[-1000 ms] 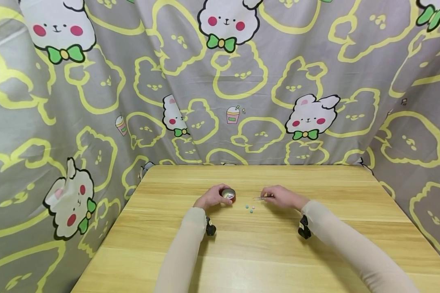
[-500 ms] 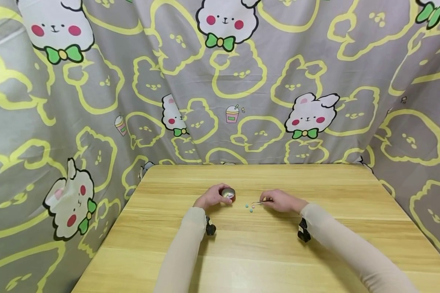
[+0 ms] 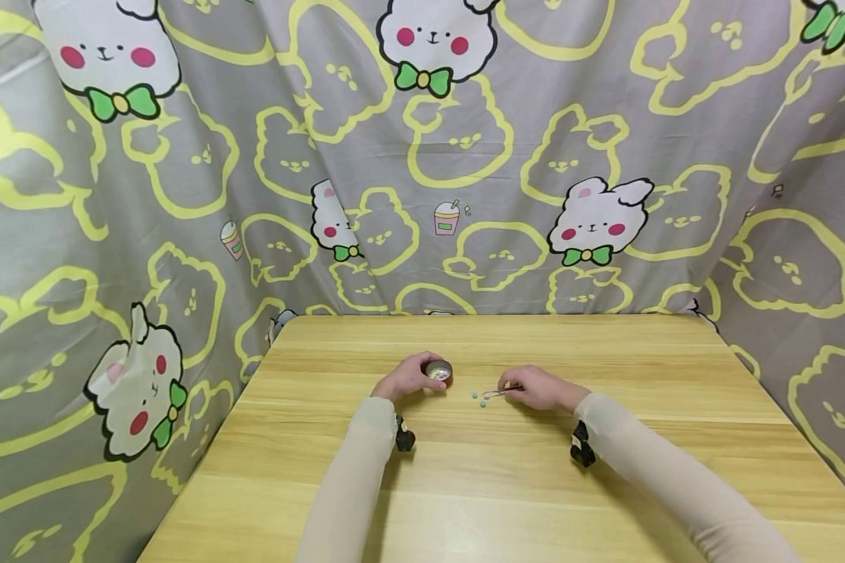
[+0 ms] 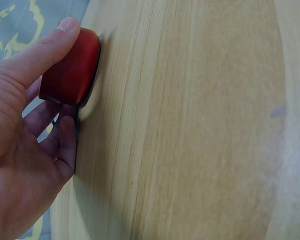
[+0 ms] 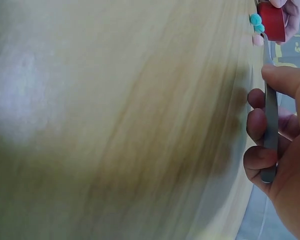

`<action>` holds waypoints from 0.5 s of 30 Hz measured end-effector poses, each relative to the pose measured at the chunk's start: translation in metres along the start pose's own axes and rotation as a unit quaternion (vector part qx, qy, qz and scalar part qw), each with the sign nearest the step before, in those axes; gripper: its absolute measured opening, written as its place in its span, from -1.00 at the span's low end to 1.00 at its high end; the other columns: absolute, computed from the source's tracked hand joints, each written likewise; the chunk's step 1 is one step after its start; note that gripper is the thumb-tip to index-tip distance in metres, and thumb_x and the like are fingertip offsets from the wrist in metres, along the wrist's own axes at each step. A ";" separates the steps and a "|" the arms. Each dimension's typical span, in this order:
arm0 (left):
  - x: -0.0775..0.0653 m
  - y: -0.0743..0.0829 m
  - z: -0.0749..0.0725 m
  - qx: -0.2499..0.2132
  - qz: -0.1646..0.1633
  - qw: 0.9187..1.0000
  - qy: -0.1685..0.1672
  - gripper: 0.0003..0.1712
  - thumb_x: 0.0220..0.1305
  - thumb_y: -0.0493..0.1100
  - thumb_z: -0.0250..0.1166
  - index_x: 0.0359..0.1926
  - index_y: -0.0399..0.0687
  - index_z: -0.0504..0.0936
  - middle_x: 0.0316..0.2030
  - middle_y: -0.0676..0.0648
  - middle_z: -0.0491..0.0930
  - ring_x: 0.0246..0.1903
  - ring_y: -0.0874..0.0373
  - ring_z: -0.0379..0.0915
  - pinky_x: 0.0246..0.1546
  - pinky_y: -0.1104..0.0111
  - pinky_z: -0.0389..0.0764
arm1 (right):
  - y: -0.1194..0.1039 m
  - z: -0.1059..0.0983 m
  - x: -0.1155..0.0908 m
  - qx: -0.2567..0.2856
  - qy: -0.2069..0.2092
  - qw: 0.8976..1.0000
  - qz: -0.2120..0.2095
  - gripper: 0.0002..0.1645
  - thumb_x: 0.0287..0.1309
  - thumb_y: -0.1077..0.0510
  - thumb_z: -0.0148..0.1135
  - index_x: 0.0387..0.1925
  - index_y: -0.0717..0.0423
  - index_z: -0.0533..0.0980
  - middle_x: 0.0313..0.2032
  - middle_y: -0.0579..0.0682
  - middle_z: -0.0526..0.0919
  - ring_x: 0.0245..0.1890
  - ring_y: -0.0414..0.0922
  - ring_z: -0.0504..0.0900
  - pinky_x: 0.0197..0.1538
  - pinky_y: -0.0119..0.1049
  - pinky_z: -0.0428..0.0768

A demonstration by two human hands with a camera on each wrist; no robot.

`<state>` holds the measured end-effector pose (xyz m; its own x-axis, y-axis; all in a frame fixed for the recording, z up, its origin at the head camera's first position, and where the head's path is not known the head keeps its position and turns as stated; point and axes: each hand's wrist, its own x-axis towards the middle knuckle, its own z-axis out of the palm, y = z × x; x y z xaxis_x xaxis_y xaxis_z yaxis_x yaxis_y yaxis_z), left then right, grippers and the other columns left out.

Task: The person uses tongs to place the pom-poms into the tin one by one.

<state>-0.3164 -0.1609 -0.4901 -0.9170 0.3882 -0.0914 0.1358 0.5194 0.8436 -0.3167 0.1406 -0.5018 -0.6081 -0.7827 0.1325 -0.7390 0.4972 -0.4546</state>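
Observation:
My left hand (image 3: 410,377) grips a small round red tin (image 4: 72,70), its thumb on the near side and fingers round the far side. Through the tin's open top, in the head view, whitish and yellowish bits show, too small to identify. Metal tweezers (image 5: 271,120) lie in my right hand (image 3: 541,388), held between thumb and fingers. Their tips are at a small pink pom-pom (image 5: 258,39); whether they pinch it I cannot tell. Beside it on the tabletop sit two teal pom-poms, one farther (image 3: 474,395) and one nearer (image 3: 483,404).
A wood-grain table (image 3: 465,485) spreads under both hands. Around its back and sides hangs a grey curtain (image 3: 366,141) with rabbit prints. Black wrist cameras are strapped at the left cuff (image 3: 404,435) and the right cuff (image 3: 583,446).
My right hand has shifted slightly nearer, and the tweezers' tips have come down and left to the pink pom-pom. The left hand and tin stay in place.

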 end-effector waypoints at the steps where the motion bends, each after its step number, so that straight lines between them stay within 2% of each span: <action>1: 0.000 0.000 0.000 0.001 -0.002 1.000 0.000 -0.37 0.03 -0.32 0.44 0.15 -0.28 0.44 0.03 -0.25 0.49 0.05 -0.12 0.37 0.14 0.07 0.30 | 0.000 0.000 0.000 0.000 0.000 1.000 -0.001 -0.89 0.25 0.20 0.17 -0.21 0.02 0.58 -0.26 -0.15 0.60 -0.36 -0.25 0.47 -0.28 -0.27 0.44; 6: 0.008 -0.010 0.001 0.030 -0.009 0.999 0.007 -0.37 0.00 -0.23 0.48 0.13 -0.15 0.48 -0.01 -0.10 0.53 0.01 0.03 0.40 0.12 0.18 0.34 | 0.002 0.001 0.000 -0.010 0.006 1.000 -0.010 -0.90 0.25 0.21 0.18 -0.22 0.03 0.59 -0.26 -0.14 0.61 -0.33 -0.24 0.49 -0.26 -0.25 0.46; 15: 0.008 -0.011 0.001 0.025 -0.012 1.000 0.006 -0.37 0.01 -0.22 0.48 0.13 -0.16 0.48 -0.01 -0.11 0.52 0.02 0.02 0.39 0.12 0.16 0.33 | 0.004 0.001 -0.003 -0.011 -0.001 1.000 0.005 -0.88 0.25 0.18 0.18 -0.20 -0.01 0.59 -0.26 -0.15 0.57 -0.33 -0.24 0.47 -0.25 -0.26 0.45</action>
<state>-0.3247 -0.1627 -0.5005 -0.9243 0.3669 -0.1050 0.1325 0.5666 0.8133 -0.3176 0.1442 -0.5047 -0.6141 -0.7791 0.1259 -0.7397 0.5126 -0.4360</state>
